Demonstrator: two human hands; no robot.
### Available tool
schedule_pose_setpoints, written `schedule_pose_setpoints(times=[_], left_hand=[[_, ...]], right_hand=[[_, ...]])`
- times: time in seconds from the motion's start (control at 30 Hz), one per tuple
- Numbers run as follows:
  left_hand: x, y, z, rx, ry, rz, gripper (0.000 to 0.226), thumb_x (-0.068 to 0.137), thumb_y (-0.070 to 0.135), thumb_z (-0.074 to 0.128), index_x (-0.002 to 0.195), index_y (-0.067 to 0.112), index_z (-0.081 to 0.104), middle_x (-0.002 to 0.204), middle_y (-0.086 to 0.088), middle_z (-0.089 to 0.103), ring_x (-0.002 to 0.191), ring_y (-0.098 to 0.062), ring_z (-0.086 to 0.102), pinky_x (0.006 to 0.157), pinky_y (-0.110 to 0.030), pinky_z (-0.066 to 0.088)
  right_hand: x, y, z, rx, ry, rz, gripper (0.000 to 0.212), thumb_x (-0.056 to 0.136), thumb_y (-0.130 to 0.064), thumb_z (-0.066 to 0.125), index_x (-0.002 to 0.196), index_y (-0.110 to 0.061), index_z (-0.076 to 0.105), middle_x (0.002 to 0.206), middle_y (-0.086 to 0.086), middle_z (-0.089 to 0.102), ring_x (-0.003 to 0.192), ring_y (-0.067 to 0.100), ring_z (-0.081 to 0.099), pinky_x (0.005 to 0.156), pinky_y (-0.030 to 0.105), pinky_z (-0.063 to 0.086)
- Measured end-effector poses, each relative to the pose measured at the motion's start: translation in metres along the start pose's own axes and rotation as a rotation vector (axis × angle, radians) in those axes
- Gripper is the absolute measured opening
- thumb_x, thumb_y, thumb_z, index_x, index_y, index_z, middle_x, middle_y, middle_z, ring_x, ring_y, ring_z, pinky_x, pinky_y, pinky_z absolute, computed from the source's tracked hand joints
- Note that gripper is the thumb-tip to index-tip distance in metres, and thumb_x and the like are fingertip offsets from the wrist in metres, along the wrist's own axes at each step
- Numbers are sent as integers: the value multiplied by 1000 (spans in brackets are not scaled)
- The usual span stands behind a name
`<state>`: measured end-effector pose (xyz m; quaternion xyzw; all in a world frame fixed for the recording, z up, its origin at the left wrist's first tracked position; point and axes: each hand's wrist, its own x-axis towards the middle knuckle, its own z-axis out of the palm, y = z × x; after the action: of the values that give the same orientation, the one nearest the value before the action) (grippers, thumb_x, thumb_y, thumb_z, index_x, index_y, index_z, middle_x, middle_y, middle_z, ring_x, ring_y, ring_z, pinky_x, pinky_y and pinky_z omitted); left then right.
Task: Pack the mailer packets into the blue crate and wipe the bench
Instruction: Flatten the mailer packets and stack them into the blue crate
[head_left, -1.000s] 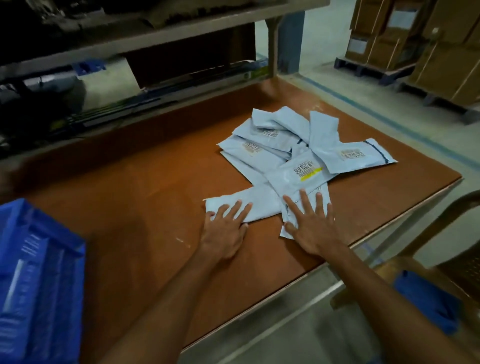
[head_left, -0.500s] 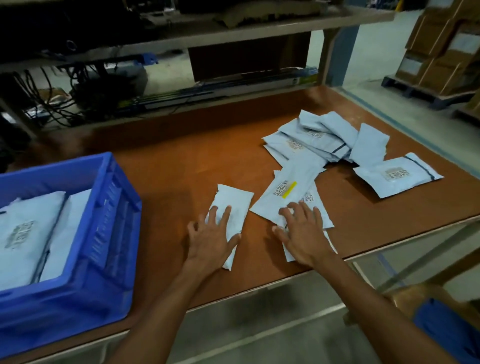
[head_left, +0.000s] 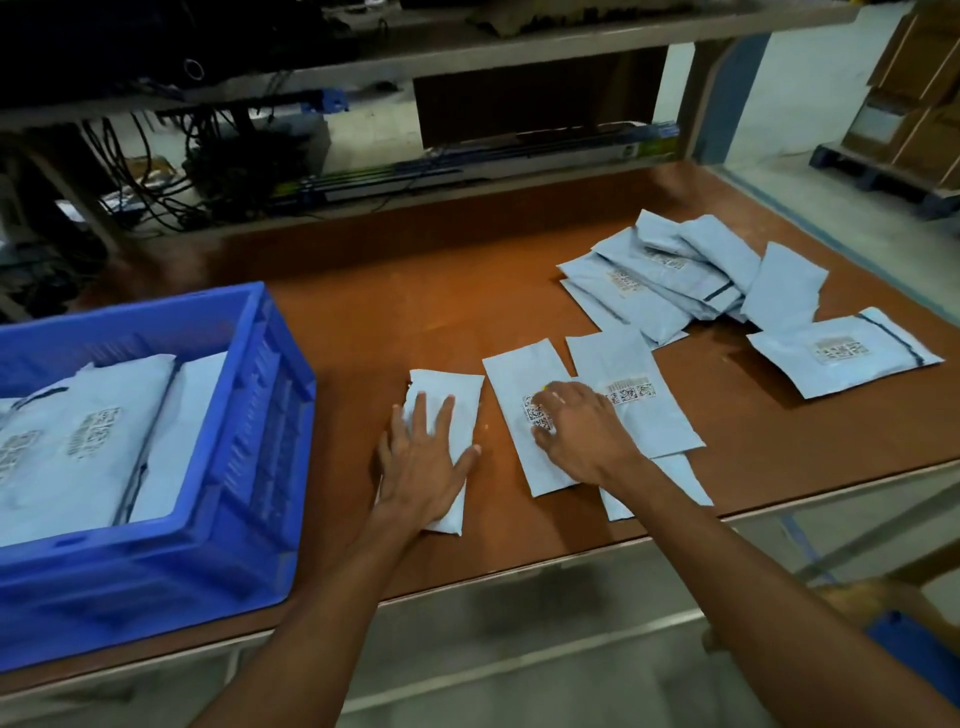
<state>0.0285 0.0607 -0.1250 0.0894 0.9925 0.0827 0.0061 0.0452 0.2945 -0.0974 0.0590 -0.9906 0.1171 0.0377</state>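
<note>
1. The left hand (head_left: 423, 457) is laid flat, palm down and fingers spread wide, on a packet (head_left: 447, 410) near the front edge of the bench (head_left: 363, 332); nothing is gripped.
2. The right hand (head_left: 576, 431) is pressed onto a second packet (head_left: 524, 415) just to the right, fingers spread and slightly curled over its printed code; it is not closed around the packet.
3. Both forearms are stretched forward from the lower edge of the view, the right one crossing over a third packet (head_left: 631, 395) and another lying partly under it.
4. A loose pile (head_left: 670, 280) of packets is seen at the far right of the bench, with one packet (head_left: 841, 358) lying apart, nearer the right edge.
5. The crate (head_left: 254, 415) is set on the left of the bench, with several packets already inside.
6. Compared with half a second ago, the second packet is drawn clear of the third and lies nearly beside the left hand's packet, the two hands are closer together, and more of the crate is in view.
</note>
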Motion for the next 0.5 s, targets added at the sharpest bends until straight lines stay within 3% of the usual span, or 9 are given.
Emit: schedule_pose_setpoints(times=[0.07,0.13,0.33,0.5], left_hand=[[9,1,2,29,-20,34,79,89,78,18,155,42,-7,166,2,-7,151,-36,-3,118,-58,9],[12,0,5,55,-27,54,77,88,77,9,155,42,-7,166,3,-5,151,-36,0,119,-59,12],[7,2,7,79,31,68,77,87,65,-9,157,36,3,166,1,2,150,-31,12,117,-52,19],[7,6,2,148,-30,82,68,95,55,-2,158,30,4,166,-3,5,150,-32,14,119,-49,18]], right_hand=[[15,-3,14,-22,-123,32,62,97,-60,34,152,-32,27,163,3,17,150,30,9,120,52,14],[21,-6,32,-64,-200,67,71,93,-72,18,156,-38,9,166,1,-1,152,28,-5,121,53,1],[21,-15,49,-102,-127,76,64,100,-59,13,157,-32,7,166,4,-2,152,31,-3,121,46,0],[22,-21,53,-80,-143,48,56,105,-42,16,157,-22,9,165,11,2,151,35,-1,121,46,4]])
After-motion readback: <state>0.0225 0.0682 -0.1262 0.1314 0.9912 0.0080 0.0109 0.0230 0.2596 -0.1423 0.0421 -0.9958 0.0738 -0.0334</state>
